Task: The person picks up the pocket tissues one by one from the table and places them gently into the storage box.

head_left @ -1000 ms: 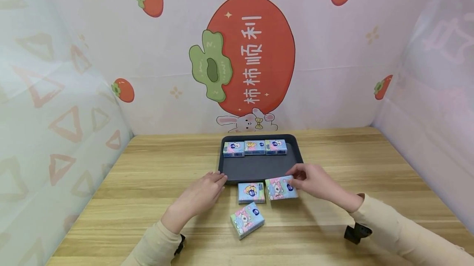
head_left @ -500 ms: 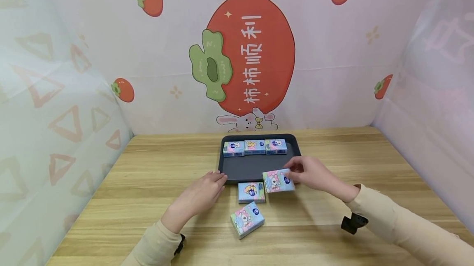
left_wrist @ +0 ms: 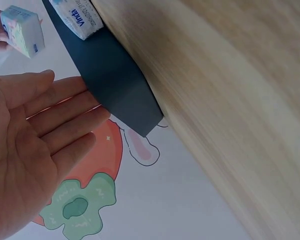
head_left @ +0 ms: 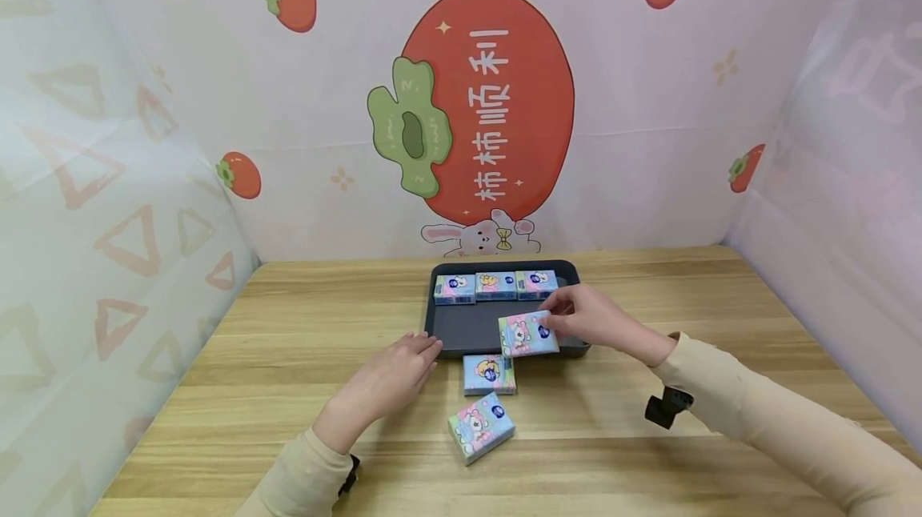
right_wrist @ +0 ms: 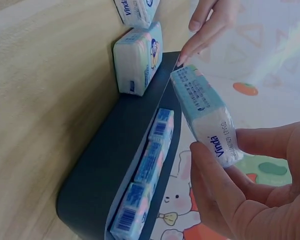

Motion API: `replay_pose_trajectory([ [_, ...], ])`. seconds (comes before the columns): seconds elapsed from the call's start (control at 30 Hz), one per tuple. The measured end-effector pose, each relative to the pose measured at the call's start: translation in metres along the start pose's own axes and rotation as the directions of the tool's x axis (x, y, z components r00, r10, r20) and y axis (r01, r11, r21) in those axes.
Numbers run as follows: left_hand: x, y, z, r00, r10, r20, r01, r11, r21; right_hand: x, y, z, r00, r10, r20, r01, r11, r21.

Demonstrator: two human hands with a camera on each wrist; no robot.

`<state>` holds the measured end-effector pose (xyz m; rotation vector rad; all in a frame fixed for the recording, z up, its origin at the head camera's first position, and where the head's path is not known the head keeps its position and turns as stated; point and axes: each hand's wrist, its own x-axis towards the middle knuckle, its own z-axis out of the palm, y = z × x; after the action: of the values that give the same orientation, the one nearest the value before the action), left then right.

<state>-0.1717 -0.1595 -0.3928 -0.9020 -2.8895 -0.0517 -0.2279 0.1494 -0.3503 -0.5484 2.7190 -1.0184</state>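
My right hand [head_left: 594, 317] pinches a tissue pack [head_left: 528, 334] by its right end and holds it up over the front edge of the dark tray [head_left: 461, 330]. In the right wrist view this tissue pack [right_wrist: 202, 112] sits between thumb and fingers, apart from the tray. My left hand [head_left: 392, 377] has straight fingers that touch the tray's front left corner; the left wrist view shows its open palm [left_wrist: 35, 135]. Inside the tray, a row of tissue packs [head_left: 495, 286] lies along the back.
On the table in front of the tray lies one tissue pack [head_left: 488, 374]. Nearer still is another tissue pack [head_left: 481, 427], turned at an angle. A patterned cloth backdrop [head_left: 324, 101] stands behind the wooden table [head_left: 310, 309] and at both sides.
My right hand has lifted the tissue pack and carried it leftward and away from me, from in front of the tray to over its front edge. The left hand has stayed still.
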Motion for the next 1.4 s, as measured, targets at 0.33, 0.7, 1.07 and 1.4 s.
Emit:
replay_pose_trajectory([
  [0.33,0.0,-0.001,0.002,1.0,0.005,-0.01,-0.004,1.0,0.004,0.016,-0.007,0.001,1.0,0.014,0.026,-0.016,0.998,0.066],
  [0.7,0.0,0.0,0.001,1.0,-0.003,0.0,0.003,1.0,0.002,0.037,-0.008,0.008,0.997,0.055,0.049,-0.058,0.995,0.077],
  [1.07,0.0,0.001,-0.001,1.0,-0.018,0.014,0.018,1.0,-0.001,0.053,-0.01,0.017,0.998,0.058,0.035,-0.059,0.998,0.033],
  [1.4,-0.001,0.001,-0.001,1.0,0.0,-0.005,0.0,1.0,0.001,0.062,-0.017,0.023,0.994,0.081,0.079,-0.085,0.995,0.047],
])
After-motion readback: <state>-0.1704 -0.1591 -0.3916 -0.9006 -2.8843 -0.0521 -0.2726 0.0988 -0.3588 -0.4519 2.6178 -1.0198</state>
